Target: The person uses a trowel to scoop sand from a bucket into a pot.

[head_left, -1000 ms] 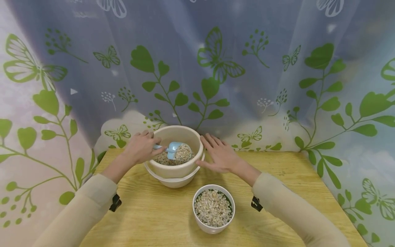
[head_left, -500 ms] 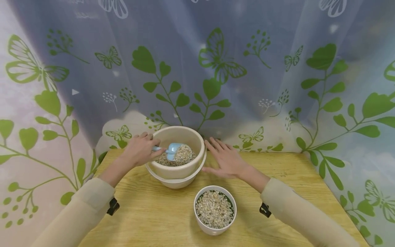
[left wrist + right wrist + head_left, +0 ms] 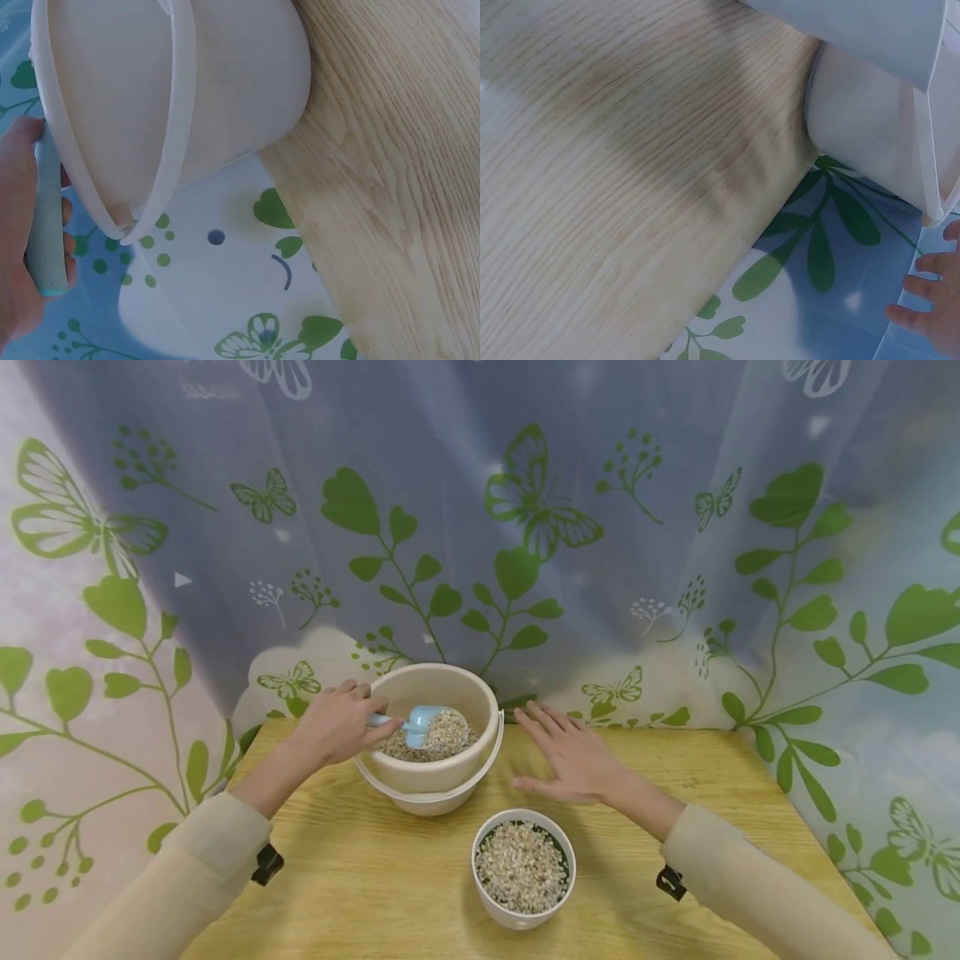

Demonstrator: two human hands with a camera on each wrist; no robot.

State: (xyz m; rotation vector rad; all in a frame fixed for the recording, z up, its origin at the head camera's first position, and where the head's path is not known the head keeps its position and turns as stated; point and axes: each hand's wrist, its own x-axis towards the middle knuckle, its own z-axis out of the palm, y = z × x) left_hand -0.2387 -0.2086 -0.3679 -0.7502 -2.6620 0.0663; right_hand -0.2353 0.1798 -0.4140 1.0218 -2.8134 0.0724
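Observation:
My left hand (image 3: pixel 341 722) grips the handle of a light blue scoop (image 3: pixel 422 718) at the left rim of a cream bucket (image 3: pixel 420 772). The scoop's bowl is heaped with pale gravel and lies over more gravel (image 3: pixel 405 746) inside the bucket. The left wrist view shows fingers wrapped round the scoop handle (image 3: pixel 49 217) beside the bucket rim. My right hand (image 3: pixel 573 756) is held with spread fingers to the right of the bucket, apart from it, holding nothing. The bucket's white bail handle (image 3: pixel 450 795) hangs down at its front.
In front of the bucket, to its right, stands a white pot (image 3: pixel 517 920) filled with gravel, green showing round its inner edge. Both stand on a wooden table (image 3: pixel 360 877). A curtain (image 3: pixel 450 568) with butterflies and leaves hangs right behind the table.
My right hand has moved off the bucket's right rim, away to the right and slightly toward me. The left hand and the loaded scoop have stayed almost in place.

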